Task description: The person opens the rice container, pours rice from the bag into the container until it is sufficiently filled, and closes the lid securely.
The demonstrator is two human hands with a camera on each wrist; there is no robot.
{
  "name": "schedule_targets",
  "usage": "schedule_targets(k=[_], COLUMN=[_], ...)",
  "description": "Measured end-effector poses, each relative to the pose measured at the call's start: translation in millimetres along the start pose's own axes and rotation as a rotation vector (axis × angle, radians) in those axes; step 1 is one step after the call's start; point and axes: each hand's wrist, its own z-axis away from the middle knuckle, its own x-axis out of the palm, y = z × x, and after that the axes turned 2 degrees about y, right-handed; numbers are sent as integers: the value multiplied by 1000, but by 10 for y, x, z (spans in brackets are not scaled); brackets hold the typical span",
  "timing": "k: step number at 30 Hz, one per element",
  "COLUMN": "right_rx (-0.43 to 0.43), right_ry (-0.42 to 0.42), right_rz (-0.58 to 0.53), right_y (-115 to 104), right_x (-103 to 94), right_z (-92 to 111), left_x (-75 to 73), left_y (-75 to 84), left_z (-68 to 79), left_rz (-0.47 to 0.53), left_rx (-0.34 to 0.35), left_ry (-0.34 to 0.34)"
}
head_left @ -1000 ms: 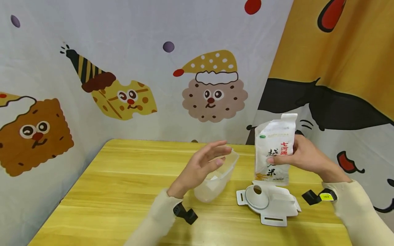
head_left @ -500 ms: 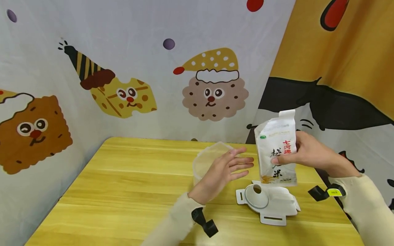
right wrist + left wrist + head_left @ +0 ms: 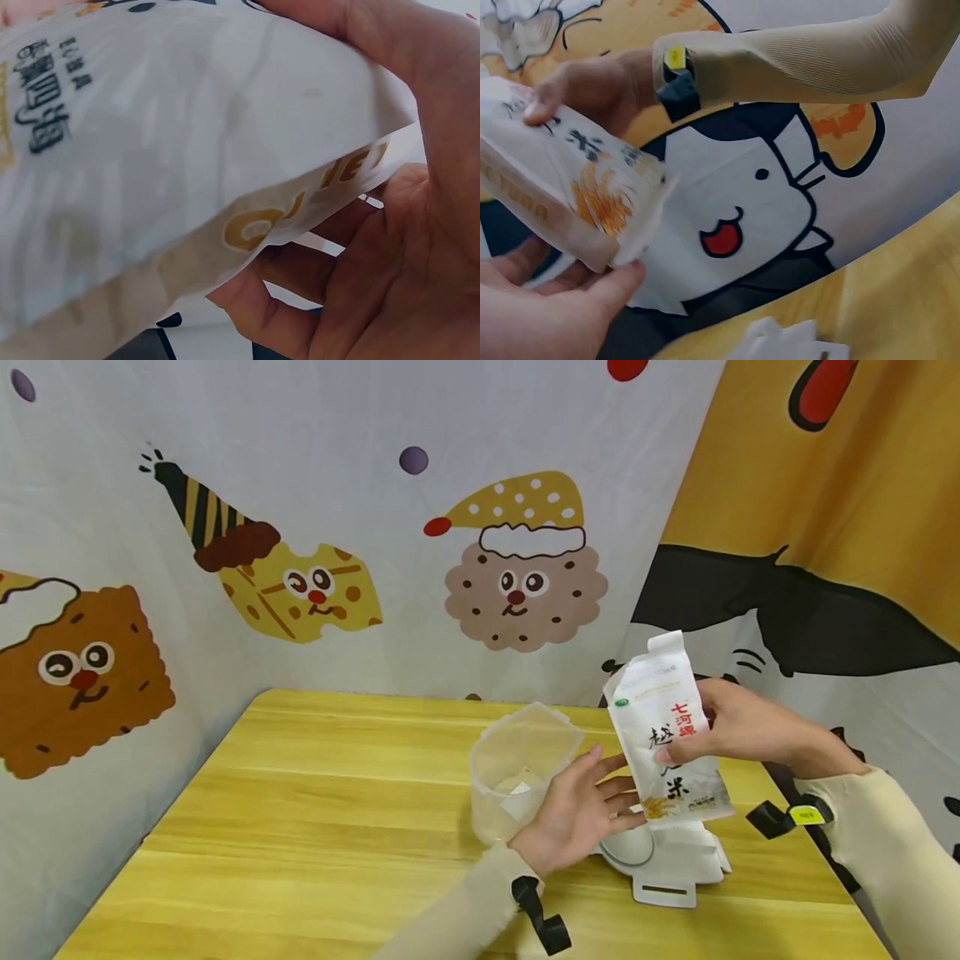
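My right hand (image 3: 750, 731) grips a white paper-look rice bag (image 3: 645, 718) by its right side, thumb across the printed front. The bag hangs tilted over the table, its folded top tab pointing up. My left hand (image 3: 566, 818) has its fingers extended at the bag's lower left edge. In the left wrist view, those fingers (image 3: 615, 289) meet the bag's side and bottom corner. The right wrist view shows the right fingers (image 3: 300, 270) curled behind the bag's gold-lettered side.
A translucent plastic container (image 3: 495, 768) stands uncovered behind my left hand, a small white piece inside. A white lid (image 3: 667, 893) with a round part and slotted tabs lies on the wooden table (image 3: 300, 827) below the bag. A cartoon-printed curtain (image 3: 360, 435) hangs behind.
My left hand has left the container's rim and moved right to the bag's lower edge. The bag, still in my right hand, has tilted, its top leaning left.
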Motion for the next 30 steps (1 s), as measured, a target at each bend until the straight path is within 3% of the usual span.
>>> schedule_targets(k=[6, 17, 30], right_rx=[-9, -80, -109], right_ry=[-35, -105, -110], right_rz=[-5, 8, -1], right_y=[-18, -62, -71], right_x=[4, 79, 188], right_z=[-55, -137, -111], left_x=[-77, -158, -179], left_y=[-142, -293, -333], left_z=[-73, -147, -125], left_rz=[74, 167, 143], left_rx=[-19, -62, -27], left_ry=[-56, -73, -51])
